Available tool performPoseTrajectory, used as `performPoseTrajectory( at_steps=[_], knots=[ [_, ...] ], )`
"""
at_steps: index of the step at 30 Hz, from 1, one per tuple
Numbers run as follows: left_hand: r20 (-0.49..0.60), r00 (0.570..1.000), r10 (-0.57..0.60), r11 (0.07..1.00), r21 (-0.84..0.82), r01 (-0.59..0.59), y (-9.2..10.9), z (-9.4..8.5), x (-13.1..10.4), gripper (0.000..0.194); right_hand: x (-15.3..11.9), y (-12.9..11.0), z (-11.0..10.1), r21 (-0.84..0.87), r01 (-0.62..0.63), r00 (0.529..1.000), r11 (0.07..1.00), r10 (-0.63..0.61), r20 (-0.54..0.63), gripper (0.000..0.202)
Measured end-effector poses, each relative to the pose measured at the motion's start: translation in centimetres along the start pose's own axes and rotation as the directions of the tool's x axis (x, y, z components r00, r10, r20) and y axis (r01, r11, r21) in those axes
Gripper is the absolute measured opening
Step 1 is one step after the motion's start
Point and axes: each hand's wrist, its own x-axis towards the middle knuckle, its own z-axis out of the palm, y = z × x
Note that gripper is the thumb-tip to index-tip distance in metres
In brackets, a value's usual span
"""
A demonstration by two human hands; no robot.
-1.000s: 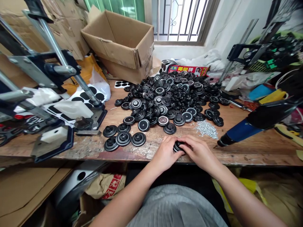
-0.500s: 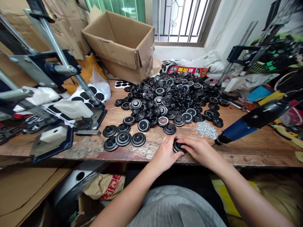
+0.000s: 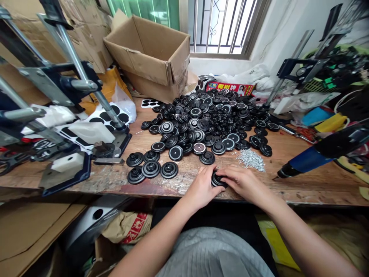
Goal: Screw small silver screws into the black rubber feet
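My left hand (image 3: 202, 187) and right hand (image 3: 244, 183) cover most of a black disc (image 3: 216, 179), the blue power tool (image 3: 323, 152) is cut off at the right edge, and the screws (image 3: 251, 159) blur together.

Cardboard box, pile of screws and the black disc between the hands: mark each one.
cardboard box (image 3: 150, 71), head view, on its front wall.
pile of screws (image 3: 251, 159), head view, on the middle of the heap.
black disc (image 3: 216, 179), head view, on its top between the fingers.
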Motion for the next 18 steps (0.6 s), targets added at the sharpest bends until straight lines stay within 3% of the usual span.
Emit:
performPoseTrajectory(
  at_steps=[4, 11, 18],
  knots=[
    [0.011, 1.0, 0.007, 1.0, 0.012, -0.007, -0.04, 0.05, -0.08, 0.077, 0.09, -0.11, -0.29, 0.054, -0.032, 0.999, 0.998, 0.031, 0.02, 0.025],
    [0.037, 0.999, 0.028, 0.999, 0.025, -0.029, 0.07, 0.05, -0.11, 0.087, -0.44, 0.11, 0.36, 0.228, -0.221, 0.967, 0.948, 0.243, -0.074, 0.028],
    [-0.001, 0.999, 0.043, 0.999, 0.032, -0.043, -0.13, 0.26, -0.21, 0.084, -0.37, -0.5, 0.38, 0.034, -0.034, 0.999, 0.999, 0.035, -0.032, 0.025]
  ],
)
